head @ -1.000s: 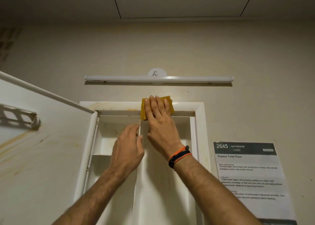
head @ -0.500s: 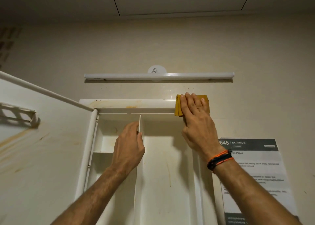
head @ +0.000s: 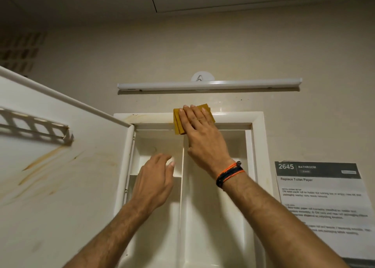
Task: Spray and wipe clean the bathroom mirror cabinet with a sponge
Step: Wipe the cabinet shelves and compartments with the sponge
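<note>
Across the left of the frame, an open cabinet door [head: 60, 176], white, swung out toward the camera, streaked with rusty brown stains on its inner face. On that face, upper left, a small white rail shelf [head: 36, 128] with slotted openings. At lower centre, the mirror cabinet [head: 258, 125] itself, white-framed, set against the beige wall, split by an upright divider [head: 181, 196] into two tall compartments, with a short shelf crossing the left one. Along the left part of the top frame, more brown staining. In front of the left compartment, the left hand [head: 154, 183], fingers loosely spread and relaxed, holding nothing, fingertips just beside the divider; contact with it impossible to tell. At upper centre of the cabinet, on the top frame, a yellow sponge [head: 178, 123], folded, lying flat across the frame's front and hanging slightly over the opening. Over the sponge, the right hand [head: 205, 138], fingers straight and together, pressing it flat against the frame. On the right wrist, orange and dark cord bracelets [head: 229, 173]. Above the cabinet, a long white light bar [head: 209, 84] fixed to the wall. At lower right of the frame, a printed sheet [head: 320, 202] headed "2645 BATHROOM", stuck to the wall just beside the cabinet.
</note>
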A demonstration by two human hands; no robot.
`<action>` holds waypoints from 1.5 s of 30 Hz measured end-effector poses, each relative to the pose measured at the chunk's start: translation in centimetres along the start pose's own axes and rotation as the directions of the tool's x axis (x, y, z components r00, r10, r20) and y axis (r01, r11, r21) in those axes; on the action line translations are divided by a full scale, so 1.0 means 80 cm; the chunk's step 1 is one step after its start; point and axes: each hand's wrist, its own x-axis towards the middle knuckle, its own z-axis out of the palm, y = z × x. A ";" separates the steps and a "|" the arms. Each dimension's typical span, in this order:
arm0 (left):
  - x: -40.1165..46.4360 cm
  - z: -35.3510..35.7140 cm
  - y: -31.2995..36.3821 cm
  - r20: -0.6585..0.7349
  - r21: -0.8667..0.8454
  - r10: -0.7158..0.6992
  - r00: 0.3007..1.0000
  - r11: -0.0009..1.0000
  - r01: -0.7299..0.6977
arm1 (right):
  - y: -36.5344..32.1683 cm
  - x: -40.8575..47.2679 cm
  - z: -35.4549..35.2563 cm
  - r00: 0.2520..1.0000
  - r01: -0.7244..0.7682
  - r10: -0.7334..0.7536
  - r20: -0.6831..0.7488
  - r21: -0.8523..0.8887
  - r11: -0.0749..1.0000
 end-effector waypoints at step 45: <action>-0.032 -0.007 -0.048 0.126 0.317 0.172 0.977 0.926 -0.204 | -0.074 0.079 0.029 0.971 0.235 -0.237 0.036 0.033 0.971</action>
